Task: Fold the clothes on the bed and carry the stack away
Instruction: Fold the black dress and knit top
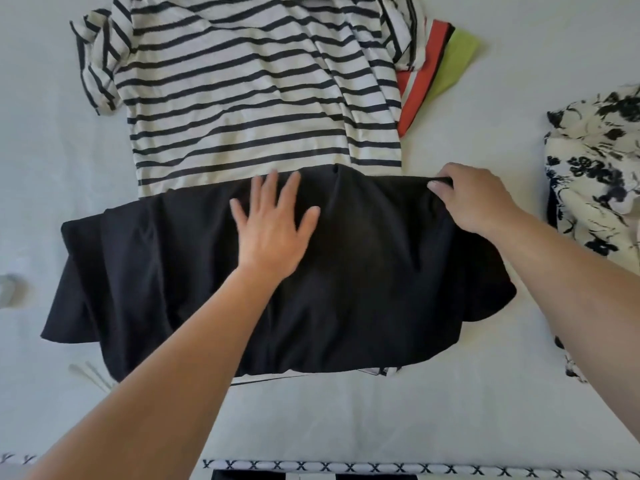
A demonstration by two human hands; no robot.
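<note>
None folded that I can see: my left hand (273,226) lies flat on the black skirt (277,289), right hand (474,199) pinching its top edge. Striped shirt (256,95) and floral piece (595,174) wait unfolded on the bed (346,417); no stack yet.

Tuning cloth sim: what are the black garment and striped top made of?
Black garment: looks like thin matte knit or woven cloth; soft folds, no sheen. Exact fibre unclear. Left hand presses it flat; right hand pinches its top edge.
Striped top: likely cotton jersey; fine wrinkles, matte, printed or knitted stripes.

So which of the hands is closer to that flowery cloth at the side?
Right. The right hand pinches the black garment's edge near the floral cloth; the left hand lies flat mid-garment, farther away.
</note>
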